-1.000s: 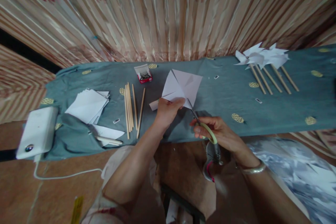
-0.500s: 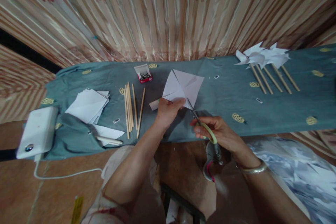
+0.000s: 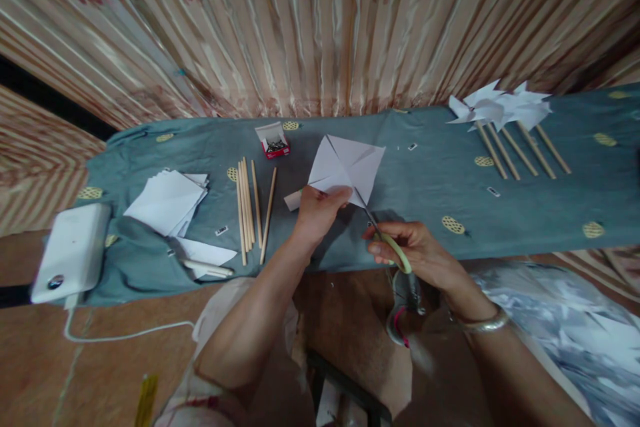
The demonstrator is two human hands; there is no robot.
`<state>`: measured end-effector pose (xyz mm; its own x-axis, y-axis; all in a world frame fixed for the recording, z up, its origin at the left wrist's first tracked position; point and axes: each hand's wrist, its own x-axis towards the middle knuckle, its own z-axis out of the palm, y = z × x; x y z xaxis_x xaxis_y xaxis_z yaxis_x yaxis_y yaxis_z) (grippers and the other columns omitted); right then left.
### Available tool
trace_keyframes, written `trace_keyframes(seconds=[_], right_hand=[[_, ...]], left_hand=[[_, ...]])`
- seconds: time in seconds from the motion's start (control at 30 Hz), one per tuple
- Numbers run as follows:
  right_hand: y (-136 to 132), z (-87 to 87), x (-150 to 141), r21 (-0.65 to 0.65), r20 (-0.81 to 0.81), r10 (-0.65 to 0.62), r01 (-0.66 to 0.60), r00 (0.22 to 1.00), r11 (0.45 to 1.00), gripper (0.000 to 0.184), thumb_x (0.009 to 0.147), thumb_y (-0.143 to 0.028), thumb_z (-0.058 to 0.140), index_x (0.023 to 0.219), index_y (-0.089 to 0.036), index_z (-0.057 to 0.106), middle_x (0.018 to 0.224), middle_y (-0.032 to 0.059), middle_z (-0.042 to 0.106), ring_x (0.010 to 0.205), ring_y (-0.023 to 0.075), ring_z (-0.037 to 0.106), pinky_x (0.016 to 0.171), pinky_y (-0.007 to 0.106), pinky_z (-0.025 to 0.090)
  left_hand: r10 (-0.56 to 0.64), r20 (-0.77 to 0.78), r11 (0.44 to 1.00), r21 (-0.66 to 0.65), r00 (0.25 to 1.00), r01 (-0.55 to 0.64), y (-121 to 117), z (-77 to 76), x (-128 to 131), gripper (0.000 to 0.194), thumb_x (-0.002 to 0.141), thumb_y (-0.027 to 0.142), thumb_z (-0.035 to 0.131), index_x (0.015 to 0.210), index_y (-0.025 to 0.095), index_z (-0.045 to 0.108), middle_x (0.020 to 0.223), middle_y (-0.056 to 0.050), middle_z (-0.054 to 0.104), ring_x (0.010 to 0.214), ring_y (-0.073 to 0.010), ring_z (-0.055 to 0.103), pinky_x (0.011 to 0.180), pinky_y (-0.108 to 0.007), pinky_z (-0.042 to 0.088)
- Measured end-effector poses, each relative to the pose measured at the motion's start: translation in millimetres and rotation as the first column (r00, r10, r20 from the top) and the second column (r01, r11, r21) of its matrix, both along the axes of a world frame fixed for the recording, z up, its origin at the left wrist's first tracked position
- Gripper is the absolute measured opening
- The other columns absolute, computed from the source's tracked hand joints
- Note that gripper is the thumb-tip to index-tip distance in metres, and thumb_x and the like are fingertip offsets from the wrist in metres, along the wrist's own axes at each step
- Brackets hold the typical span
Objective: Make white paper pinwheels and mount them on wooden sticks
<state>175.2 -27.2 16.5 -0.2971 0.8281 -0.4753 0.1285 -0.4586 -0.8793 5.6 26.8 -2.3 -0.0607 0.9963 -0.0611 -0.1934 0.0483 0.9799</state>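
A white square of paper, with slits running in from its corners, is held just over the cloth. My left hand pinches its near-left side, thumb on top. In my right hand are scissors with yellow-green handles. Their blades lie at the paper's near corner, along a cut line toward the middle. A pale strip juts out left of my left hand; I cannot tell whether it belongs to the sheet. Part of the paper is covered by my left fingers.
Left of my hands lie several wooden sticks, a stack of white paper and a white power bank with a cable. An open red box of small metal pieces sits behind. Paper pinwheels on sticks lie at the far right.
The paper has shifted slightly left and its right side has tipped a little. The scissors' blades look closer together at the near corner. Both hands have barely moved.
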Motion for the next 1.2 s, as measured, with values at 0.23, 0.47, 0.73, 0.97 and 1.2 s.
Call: trace_keyframes(seconds=[0.23, 0.47, 0.73, 0.97, 1.2], right_hand=[[0.8, 5.2, -1.4, -0.008, 0.003, -0.023, 0.023, 1.000, 1.000, 0.044, 0.049, -0.052, 0.086, 0.071, -0.018, 0.069, 0.055, -0.0058, 0.054, 0.049, 0.0076, 0.050, 0.049, 0.022, 0.046], [0.3, 2.6, -0.3, 0.020, -0.018, -0.023, 0.023, 1.000, 1.000, 0.041, 0.052, -0.048, 0.087, 0.076, -0.019, 0.072, 0.055, -0.0041, 0.058, 0.051, 0.0098, 0.054, 0.049, 0.022, 0.044], [-0.1, -0.2, 0.6, -0.023, -0.028, -0.052, 0.051, 0.998, 0.998, 0.043, 0.048, -0.047, 0.089, 0.075, -0.019, 0.072, 0.054, -0.0052, 0.057, 0.049, 0.0084, 0.052, 0.047, 0.021, 0.042], [-1.1, -1.0, 2.3, 0.016, -0.025, -0.037, 0.038, 0.999, 0.999, 0.041, 0.050, -0.046, 0.088, 0.077, -0.019, 0.073, 0.057, -0.0036, 0.058, 0.053, 0.0096, 0.053, 0.049, 0.021, 0.043], [-0.8, -2.7, 2.3, 0.024, -0.027, -0.052, 0.053, 0.998, 0.998, 0.041, 0.049, -0.046, 0.089, 0.076, -0.020, 0.073, 0.057, -0.0036, 0.059, 0.052, 0.0102, 0.053, 0.050, 0.023, 0.045]], left_hand=[[-0.008, 0.009, 1.000, -0.012, 1.000, 0.008, -0.3, 1.7, 0.2, 0.018, 0.061, 0.026, 0.069, 0.054, 0.017, 0.055, 0.053, 0.004, 0.052, 0.052, -0.0093, 0.045, 0.051, -0.022, 0.036], [-0.071, -0.020, 0.995, -0.075, 0.997, 0.069, -4.5, 7.0, 2.3, 0.024, 0.062, 0.028, 0.068, 0.049, 0.018, 0.051, 0.052, 0.003, 0.050, 0.052, -0.0100, 0.045, 0.053, -0.024, 0.038], [-0.071, 0.001, 0.996, -0.059, 0.997, 0.071, -3.5, 3.9, 3.1, 0.023, 0.062, 0.027, 0.068, 0.049, 0.018, 0.050, 0.052, 0.004, 0.049, 0.051, -0.0095, 0.044, 0.052, -0.023, 0.037], [-0.103, -0.004, 0.993, -0.056, 0.995, 0.102, -6.3, 7.0, 5.5, 0.024, 0.062, 0.027, 0.067, 0.048, 0.018, 0.050, 0.051, 0.004, 0.048, 0.051, -0.0097, 0.043, 0.052, -0.024, 0.035], [-0.093, -0.020, 0.993, -0.070, 0.995, 0.092, -7.2, 6.1, 6.8, 0.026, 0.061, 0.029, 0.069, 0.047, 0.019, 0.049, 0.051, 0.003, 0.048, 0.051, -0.0102, 0.043, 0.052, -0.025, 0.034]])
